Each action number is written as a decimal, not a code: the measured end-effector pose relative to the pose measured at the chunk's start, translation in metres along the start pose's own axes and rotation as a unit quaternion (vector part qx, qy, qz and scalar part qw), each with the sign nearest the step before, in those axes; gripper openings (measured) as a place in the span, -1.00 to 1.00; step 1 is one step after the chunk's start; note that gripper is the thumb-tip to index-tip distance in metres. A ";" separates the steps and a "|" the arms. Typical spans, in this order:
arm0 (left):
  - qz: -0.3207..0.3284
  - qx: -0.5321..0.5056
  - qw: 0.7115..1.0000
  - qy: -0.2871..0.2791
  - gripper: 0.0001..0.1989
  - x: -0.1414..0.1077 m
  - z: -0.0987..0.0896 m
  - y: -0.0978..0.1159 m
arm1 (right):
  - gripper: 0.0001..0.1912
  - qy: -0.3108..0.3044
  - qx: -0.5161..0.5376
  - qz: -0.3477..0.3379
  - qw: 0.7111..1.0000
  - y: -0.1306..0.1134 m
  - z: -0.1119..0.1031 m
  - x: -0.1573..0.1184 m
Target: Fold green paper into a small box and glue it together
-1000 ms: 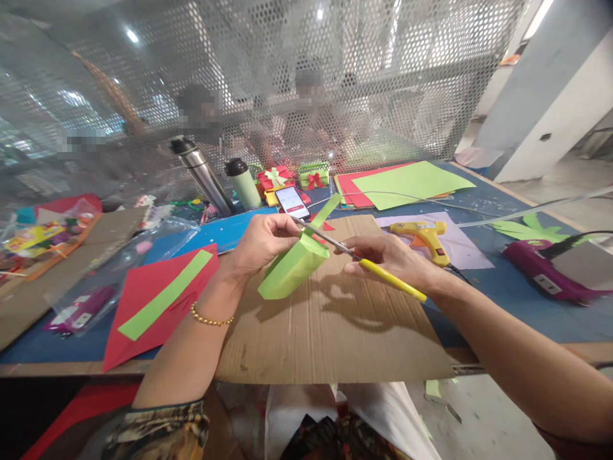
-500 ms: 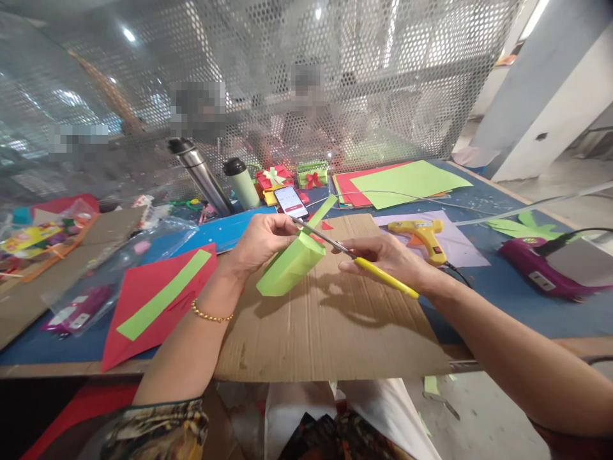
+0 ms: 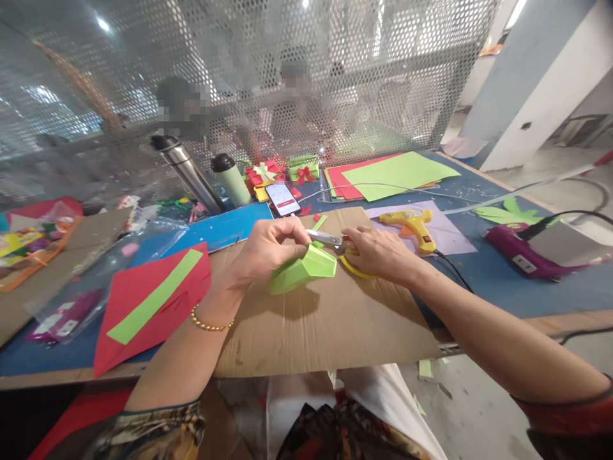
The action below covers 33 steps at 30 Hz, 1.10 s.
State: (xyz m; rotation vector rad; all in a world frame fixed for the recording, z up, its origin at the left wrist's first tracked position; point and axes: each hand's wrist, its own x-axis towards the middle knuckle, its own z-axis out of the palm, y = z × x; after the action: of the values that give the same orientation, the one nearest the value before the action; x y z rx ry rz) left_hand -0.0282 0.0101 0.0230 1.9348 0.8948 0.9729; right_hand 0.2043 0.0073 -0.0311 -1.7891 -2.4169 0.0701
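Observation:
My left hand (image 3: 276, 250) pinches a small folded light-green paper box (image 3: 306, 269) above the brown cardboard sheet (image 3: 306, 338). In my right hand (image 3: 380, 254) are scissors (image 3: 357, 267) with yellow handles, the fingers wrapped around them. The blades point left and meet the upper edge of the paper box, close to my left fingertips. Just beyond the blades shows a short green paper strip (image 3: 320, 222); whether it joins the box I cannot tell. Small red paper scraps (image 3: 305, 211) lie near the cardboard's far edge.
Right of the cardboard, a yellow glue gun (image 3: 409, 225) rests on purple paper (image 3: 454, 236), near a purple power strip (image 3: 514, 255). Red paper (image 3: 143, 313) with a green strip lies left. Behind stand a steel flask (image 3: 189, 176), a green bottle (image 3: 232, 182), a phone (image 3: 282, 199) and stacked paper (image 3: 402, 176).
The scissors have turned from a diagonal pose to a nearly level one, with my right fingers now in the handles. The paper box has tilted, and the long green strip no longer sticks up above it.

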 end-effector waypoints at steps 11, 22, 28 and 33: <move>-0.017 0.039 0.999 0.001 -0.92 0.000 0.012 -0.007 | -0.69 0.028 0.010 -0.022 0.999 -0.001 -0.029 -0.014; -0.044 0.062 0.997 0.002 -0.93 0.000 0.023 -0.004 | -0.79 0.114 0.376 -0.195 0.899 -0.006 -0.026 -0.017; -0.031 0.072 0.997 0.001 -0.93 -0.001 0.025 -0.002 | -0.77 0.094 0.370 -0.184 0.906 -0.008 -0.023 -0.017; -0.026 0.087 0.996 -0.003 -0.93 -0.003 0.025 0.002 | -0.77 0.114 0.355 -0.202 0.905 -0.008 -0.022 -0.018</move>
State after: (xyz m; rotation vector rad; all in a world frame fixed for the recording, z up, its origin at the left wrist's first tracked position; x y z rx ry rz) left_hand -0.0080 -0.0016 0.0133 2.0462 1.0511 0.8820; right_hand 0.2048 -0.0130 -0.0099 -0.9100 -2.1318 0.5775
